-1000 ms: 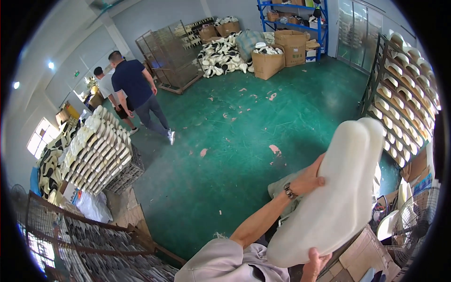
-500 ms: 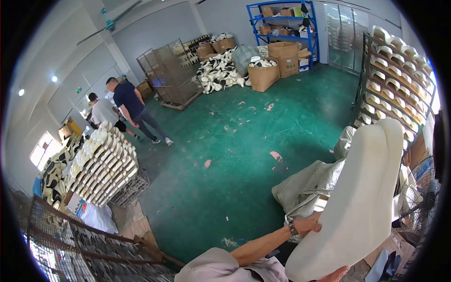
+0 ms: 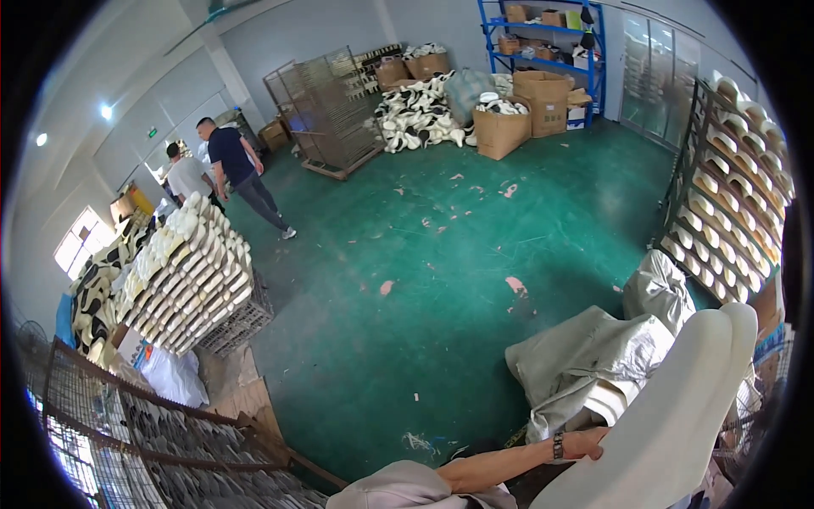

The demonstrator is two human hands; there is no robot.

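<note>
Large and close at the lower right is a pair of long, smooth cream insoles point(image 3: 657, 424), one overlapping the other, with rounded ends pointing up. My left hand point(image 3: 583, 443), a watch on its wrist, grips their left edge; the thumb shows on the near face and the other fingers are hidden behind. No part of my right hand shows. Just beyond my left hand lies a pale grey-green woven sack point(image 3: 577, 352), its mouth showing more cream pieces point(image 3: 606, 399).
A rack of cream moulded pieces point(image 3: 721, 187) stands at right. On the left are stacked insoles point(image 3: 182, 280) on a crate and a wire-mesh rack point(image 3: 170, 441). Two people point(image 3: 242, 174) are at the far left. Cartons point(image 3: 502, 131) and a wire cage point(image 3: 326, 119) stand at the back.
The insoles have moved lower and to the right in view, my left hand still on them. My right hand has dropped out of sight. The view has shifted; a person has walked farther away.
</note>
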